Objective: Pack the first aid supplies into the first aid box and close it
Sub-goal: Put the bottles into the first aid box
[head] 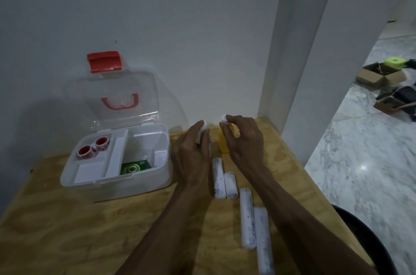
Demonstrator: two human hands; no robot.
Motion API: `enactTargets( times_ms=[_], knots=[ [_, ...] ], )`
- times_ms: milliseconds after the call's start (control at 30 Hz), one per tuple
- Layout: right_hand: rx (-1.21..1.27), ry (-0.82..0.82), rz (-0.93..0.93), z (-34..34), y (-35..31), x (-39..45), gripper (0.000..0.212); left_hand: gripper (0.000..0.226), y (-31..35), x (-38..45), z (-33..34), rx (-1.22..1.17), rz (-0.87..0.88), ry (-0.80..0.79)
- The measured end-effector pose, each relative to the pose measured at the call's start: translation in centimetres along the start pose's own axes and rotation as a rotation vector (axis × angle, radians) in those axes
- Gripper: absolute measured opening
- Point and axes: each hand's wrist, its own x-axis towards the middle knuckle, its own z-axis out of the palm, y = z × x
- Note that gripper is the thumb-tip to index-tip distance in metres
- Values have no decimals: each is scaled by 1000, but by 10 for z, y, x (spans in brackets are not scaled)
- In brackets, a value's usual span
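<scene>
The clear first aid box [144,186] stands open on the wooden table, its lid [112,96] with red latch and handle leaning against the wall. Its white tray holds two red tape rolls [93,149]; a green packet [134,167] lies in the bottom. My left hand [193,153] is closed around a white bottle [202,131] to the right of the box. My right hand [244,139] pinches the white cap of a yellow bottle [223,143] standing beside it. Several white bandage rolls [247,216] lie on the table below my hands.
The wooden table [67,234] abuts a white wall at the back and a white pillar [299,49] at the right corner. Beyond its right edge are a marble floor, cardboard boxes [380,76] and a dark round seat [369,241].
</scene>
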Motion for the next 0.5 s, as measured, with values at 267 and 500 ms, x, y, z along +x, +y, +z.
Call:
enactTargets(
  times_ms=[267,500],
  knots=[
    [60,91,-43,-28,-29,20,15,25,25,7,-18,-40,111,40],
    [192,114,-68,-48,-97,49,15,27,60,38,-79,-75,189,182]
  ],
)
